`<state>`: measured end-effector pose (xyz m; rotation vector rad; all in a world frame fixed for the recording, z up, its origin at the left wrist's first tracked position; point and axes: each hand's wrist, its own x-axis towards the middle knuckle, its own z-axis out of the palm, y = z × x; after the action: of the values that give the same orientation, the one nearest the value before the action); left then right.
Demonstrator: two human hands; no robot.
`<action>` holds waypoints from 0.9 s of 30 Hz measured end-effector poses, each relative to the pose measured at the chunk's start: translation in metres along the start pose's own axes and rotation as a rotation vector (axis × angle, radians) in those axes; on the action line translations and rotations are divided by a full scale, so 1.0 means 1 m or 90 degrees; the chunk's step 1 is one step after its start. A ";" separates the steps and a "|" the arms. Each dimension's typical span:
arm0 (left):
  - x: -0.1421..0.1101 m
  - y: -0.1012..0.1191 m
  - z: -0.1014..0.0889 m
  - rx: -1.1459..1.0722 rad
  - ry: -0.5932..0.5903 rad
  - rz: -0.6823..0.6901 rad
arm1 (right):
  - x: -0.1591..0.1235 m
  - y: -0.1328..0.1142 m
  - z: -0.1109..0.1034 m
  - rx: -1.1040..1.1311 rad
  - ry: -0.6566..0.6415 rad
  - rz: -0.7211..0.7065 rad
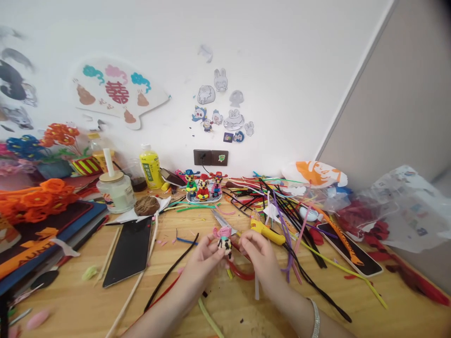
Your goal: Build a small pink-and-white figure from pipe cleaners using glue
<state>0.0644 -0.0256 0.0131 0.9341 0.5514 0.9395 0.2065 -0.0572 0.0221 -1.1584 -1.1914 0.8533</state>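
Note:
Between the fingers of my left hand (205,257) is a small figurine (224,243) with a pink top, a bit of teal and a black-and-cream patterned body. Just right of it, my right hand (259,251) is closed in a pinch; whatever its fingertips hold is too small to make out. Scissors (247,271) with red handles lie on the table beneath my hands, blades pointing away and partly covered. A yellow glue gun (267,232) rests right behind my right hand. Three finished-looking figurines (203,187) in bright colours stand together on a small base farther back.
Many coloured pipe cleaners (278,206) are heaped at back right. A phone (352,249) lies at right, a dark tablet-like slab (128,251) at left. A candle jar (116,192) and a yellow bottle (151,166) stand near the wall. Orange fuzzy pieces (38,199) sit on books.

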 end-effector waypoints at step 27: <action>0.000 0.001 0.006 0.054 0.123 -0.050 | 0.008 0.010 -0.005 -0.111 -0.057 -0.065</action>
<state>0.0686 -0.0281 0.0175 0.8957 0.7927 0.9466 0.2141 -0.0485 0.0144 -1.1982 -1.4089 0.7416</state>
